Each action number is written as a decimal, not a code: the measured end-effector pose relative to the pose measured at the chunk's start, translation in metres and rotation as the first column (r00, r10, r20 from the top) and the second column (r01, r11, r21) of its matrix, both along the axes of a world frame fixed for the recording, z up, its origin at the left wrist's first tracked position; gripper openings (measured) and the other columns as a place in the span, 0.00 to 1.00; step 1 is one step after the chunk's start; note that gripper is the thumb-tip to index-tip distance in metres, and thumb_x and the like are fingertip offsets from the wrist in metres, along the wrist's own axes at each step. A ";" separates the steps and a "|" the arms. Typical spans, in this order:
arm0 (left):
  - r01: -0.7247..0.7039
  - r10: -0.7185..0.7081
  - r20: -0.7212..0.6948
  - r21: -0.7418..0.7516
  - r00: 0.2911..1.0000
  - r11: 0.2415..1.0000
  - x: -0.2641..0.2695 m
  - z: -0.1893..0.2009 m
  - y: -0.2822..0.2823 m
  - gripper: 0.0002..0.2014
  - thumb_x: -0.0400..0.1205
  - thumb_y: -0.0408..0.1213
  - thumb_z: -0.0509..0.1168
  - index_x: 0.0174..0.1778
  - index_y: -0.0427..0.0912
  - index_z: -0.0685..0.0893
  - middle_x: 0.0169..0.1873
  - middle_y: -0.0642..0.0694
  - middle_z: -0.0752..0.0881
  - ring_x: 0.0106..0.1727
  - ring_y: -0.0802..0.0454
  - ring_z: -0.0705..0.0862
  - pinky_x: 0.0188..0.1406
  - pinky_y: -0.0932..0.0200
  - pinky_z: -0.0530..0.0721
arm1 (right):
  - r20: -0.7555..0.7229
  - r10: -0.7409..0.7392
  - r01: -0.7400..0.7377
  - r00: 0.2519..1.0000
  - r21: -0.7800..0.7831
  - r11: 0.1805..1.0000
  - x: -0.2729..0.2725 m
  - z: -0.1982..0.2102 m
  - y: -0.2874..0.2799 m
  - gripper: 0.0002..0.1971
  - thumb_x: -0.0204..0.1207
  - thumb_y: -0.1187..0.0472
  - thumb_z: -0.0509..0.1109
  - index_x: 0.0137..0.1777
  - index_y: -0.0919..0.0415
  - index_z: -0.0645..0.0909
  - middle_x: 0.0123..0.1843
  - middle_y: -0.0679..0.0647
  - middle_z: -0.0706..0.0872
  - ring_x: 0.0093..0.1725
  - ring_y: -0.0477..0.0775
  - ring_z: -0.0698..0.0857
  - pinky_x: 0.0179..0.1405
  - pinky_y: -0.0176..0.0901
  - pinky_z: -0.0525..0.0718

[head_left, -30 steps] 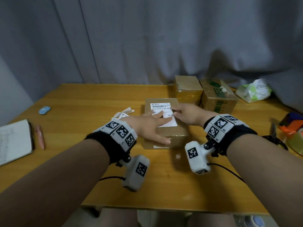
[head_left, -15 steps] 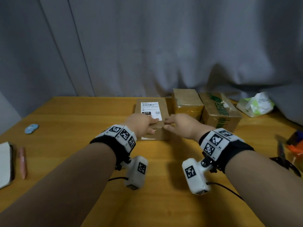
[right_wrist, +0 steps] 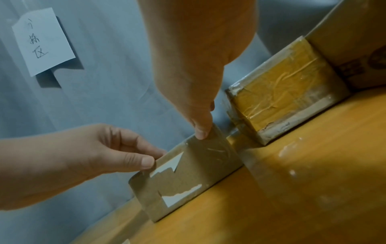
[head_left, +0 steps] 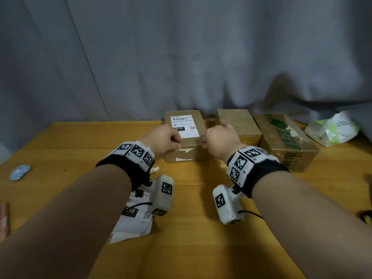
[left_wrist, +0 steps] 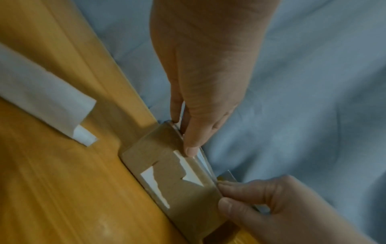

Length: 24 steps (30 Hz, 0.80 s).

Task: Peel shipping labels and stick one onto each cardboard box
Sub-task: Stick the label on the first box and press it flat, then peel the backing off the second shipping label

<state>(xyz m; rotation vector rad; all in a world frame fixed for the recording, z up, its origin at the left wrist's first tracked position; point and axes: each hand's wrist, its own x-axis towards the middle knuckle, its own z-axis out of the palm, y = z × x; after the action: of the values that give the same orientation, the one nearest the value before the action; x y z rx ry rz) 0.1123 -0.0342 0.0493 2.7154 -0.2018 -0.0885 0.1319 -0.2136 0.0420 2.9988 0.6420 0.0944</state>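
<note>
With the labelled box [head_left: 184,137] now pushed back between our left hand [head_left: 163,140] and right hand [head_left: 218,140], both pinching its near top edge, we judge this one done.

Both forearms were bare. Each wrist wore a black band [head_left: 122,166] ringed with white blocks of black-and-white square markers, a white camera pod [head_left: 227,204] hanging below, black cable trailing.
</note>
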 end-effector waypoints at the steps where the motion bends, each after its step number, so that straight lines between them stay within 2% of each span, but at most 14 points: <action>1: 0.003 -0.003 0.009 -0.004 1.000 1.000 -0.002 0.001 0.000 0.11 0.77 0.38 0.71 0.53 0.38 0.88 0.51 0.45 0.88 0.56 0.48 0.85 0.57 0.56 0.81 | 0.016 0.000 0.000 1.000 -0.011 1.000 -0.002 0.000 0.000 0.10 0.81 0.57 0.61 0.53 0.55 0.84 0.49 0.52 0.87 0.60 0.56 0.82 0.80 0.57 0.56; 3: 0.002 -0.002 0.013 -0.004 1.000 1.000 -0.009 0.008 0.001 0.10 0.78 0.39 0.70 0.50 0.38 0.88 0.48 0.45 0.89 0.52 0.48 0.85 0.56 0.53 0.82 | 0.040 0.005 -0.003 0.999 -0.058 0.998 -0.009 0.001 0.002 0.13 0.82 0.53 0.60 0.54 0.56 0.84 0.50 0.53 0.86 0.59 0.56 0.81 0.78 0.57 0.58; 5: -0.007 0.007 0.031 -0.012 0.999 1.000 -0.018 0.015 0.003 0.10 0.79 0.41 0.68 0.51 0.39 0.87 0.48 0.45 0.89 0.51 0.48 0.85 0.55 0.54 0.82 | 0.029 0.012 -0.010 0.999 -0.086 0.996 -0.016 0.002 0.003 0.16 0.82 0.50 0.59 0.57 0.57 0.83 0.54 0.54 0.85 0.63 0.57 0.77 0.78 0.58 0.58; 7: -0.016 0.018 0.078 -0.038 0.997 0.999 -0.030 0.022 0.005 0.10 0.80 0.40 0.67 0.53 0.40 0.86 0.49 0.44 0.88 0.52 0.48 0.85 0.55 0.55 0.81 | 0.036 0.030 -0.029 0.999 -0.037 0.999 -0.025 0.003 0.004 0.15 0.82 0.50 0.59 0.59 0.56 0.81 0.58 0.55 0.84 0.66 0.58 0.75 0.77 0.58 0.59; 10: -0.042 0.056 0.154 -0.093 0.986 0.995 -0.050 0.032 0.008 0.10 0.81 0.39 0.66 0.54 0.40 0.86 0.50 0.45 0.88 0.53 0.49 0.84 0.53 0.61 0.78 | 0.096 0.058 -0.068 0.994 0.110 0.992 -0.041 0.005 0.008 0.15 0.81 0.52 0.57 0.62 0.54 0.81 0.61 0.55 0.84 0.64 0.58 0.76 0.71 0.56 0.66; 12: -0.050 0.069 0.179 -0.110 0.981 0.993 -0.063 0.034 0.010 0.10 0.81 0.39 0.66 0.55 0.40 0.86 0.51 0.46 0.87 0.51 0.52 0.82 0.52 0.63 0.75 | 0.085 0.063 -0.082 0.994 0.244 0.966 -0.052 0.004 0.012 0.17 0.81 0.54 0.58 0.65 0.53 0.81 0.62 0.56 0.84 0.64 0.59 0.77 0.68 0.55 0.71; 14: -0.057 0.082 0.185 -0.138 0.979 0.989 -0.079 0.030 0.013 0.11 0.80 0.38 0.66 0.57 0.40 0.85 0.53 0.46 0.87 0.53 0.53 0.82 0.53 0.63 0.75 | 0.000 0.071 -0.064 0.997 0.438 0.896 -0.063 0.001 0.015 0.17 0.80 0.55 0.62 0.67 0.55 0.80 0.64 0.57 0.85 0.66 0.59 0.79 0.67 0.52 0.76; 16: -0.078 0.103 0.173 -0.148 0.979 0.986 -0.093 0.018 0.018 0.14 0.80 0.40 0.66 0.61 0.42 0.83 0.58 0.47 0.86 0.58 0.51 0.82 0.56 0.61 0.75 | -0.106 0.105 -0.023 0.989 0.588 0.809 -0.074 -0.004 0.016 0.17 0.80 0.57 0.65 0.68 0.57 0.80 0.63 0.57 0.86 0.64 0.57 0.82 0.65 0.47 0.79; 18: -0.126 0.139 0.143 -0.094 0.980 0.988 -0.106 0.003 0.024 0.16 0.80 0.42 0.67 0.63 0.43 0.81 0.61 0.47 0.83 0.59 0.50 0.81 0.55 0.60 0.75 | -0.162 0.123 0.008 0.979 0.634 0.774 -0.084 -0.010 0.015 0.17 0.80 0.58 0.66 0.67 0.58 0.80 0.63 0.56 0.86 0.63 0.56 0.82 0.63 0.43 0.78; 19: -0.156 0.164 0.126 -0.073 0.978 0.985 -0.111 -0.006 0.027 0.16 0.80 0.43 0.67 0.62 0.43 0.81 0.61 0.46 0.81 0.57 0.50 0.81 0.52 0.61 0.75 | -0.181 0.126 0.021 0.975 0.646 0.763 -0.089 -0.013 0.015 0.17 0.81 0.59 0.66 0.68 0.59 0.80 0.64 0.56 0.85 0.63 0.55 0.82 0.62 0.41 0.77; 22: -0.259 0.257 0.072 0.019 0.964 0.966 -0.123 -0.025 0.033 0.13 0.78 0.43 0.69 0.53 0.41 0.79 0.54 0.44 0.81 0.46 0.49 0.79 0.42 0.57 0.77 | -0.245 0.133 0.073 0.960 0.680 0.729 -0.098 -0.026 0.013 0.17 0.81 0.59 0.66 0.68 0.60 0.80 0.64 0.57 0.85 0.63 0.54 0.82 0.60 0.39 0.76; 24: -0.333 0.338 -0.009 0.161 0.941 0.929 -0.129 -0.033 0.037 0.16 0.77 0.45 0.70 0.54 0.40 0.77 0.49 0.43 0.81 0.44 0.48 0.78 0.38 0.57 0.74 | -0.284 0.122 0.112 0.951 0.684 0.720 -0.103 -0.035 0.012 0.17 0.81 0.59 0.66 0.67 0.61 0.80 0.62 0.58 0.85 0.61 0.54 0.82 0.56 0.38 0.77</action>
<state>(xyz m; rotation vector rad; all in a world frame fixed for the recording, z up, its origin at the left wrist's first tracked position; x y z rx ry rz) -0.0164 0.0025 0.0158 2.8587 0.2950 -0.0561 0.0288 -0.2018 0.0066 3.8024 0.7858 -0.1931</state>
